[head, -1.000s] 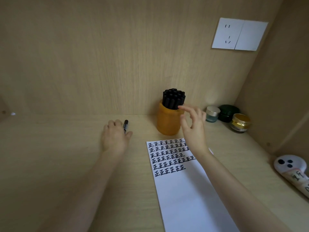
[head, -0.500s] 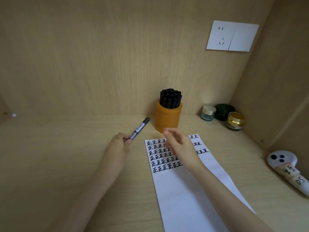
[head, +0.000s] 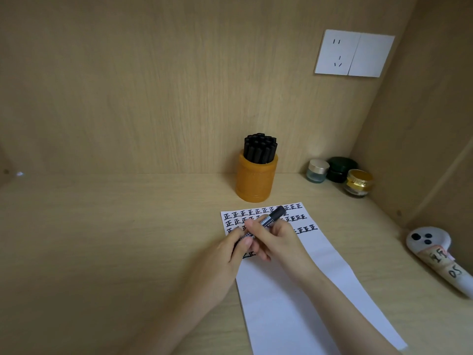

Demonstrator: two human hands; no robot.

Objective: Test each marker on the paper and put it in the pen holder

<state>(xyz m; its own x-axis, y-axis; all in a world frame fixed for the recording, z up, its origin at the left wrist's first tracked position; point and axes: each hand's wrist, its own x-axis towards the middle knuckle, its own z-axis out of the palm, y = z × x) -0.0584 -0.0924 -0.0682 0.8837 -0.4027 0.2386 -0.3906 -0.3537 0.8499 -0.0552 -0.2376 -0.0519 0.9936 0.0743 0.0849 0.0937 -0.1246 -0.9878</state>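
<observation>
A black marker (head: 271, 218) with a white label is held above the top of the white paper (head: 294, 298), tilted with its capped end pointing up and to the right. My left hand (head: 230, 252) pinches its lower end and my right hand (head: 277, 239) grips its middle. Rows of black written characters fill the paper's upper part, partly hidden by both hands. Behind the paper stands the orange pen holder (head: 254, 179), packed with several black markers (head: 259, 147).
Three small jars (head: 340, 172) sit in the back right corner of the wooden desk. A white handheld device (head: 432, 252) with handwritten labels lies at the right edge. A white wall socket (head: 354, 53) is mounted on the back panel.
My left hand lifted the marker off the desk and carried it right, over the paper. My right hand left the holder, came down and took hold of the marker too.
</observation>
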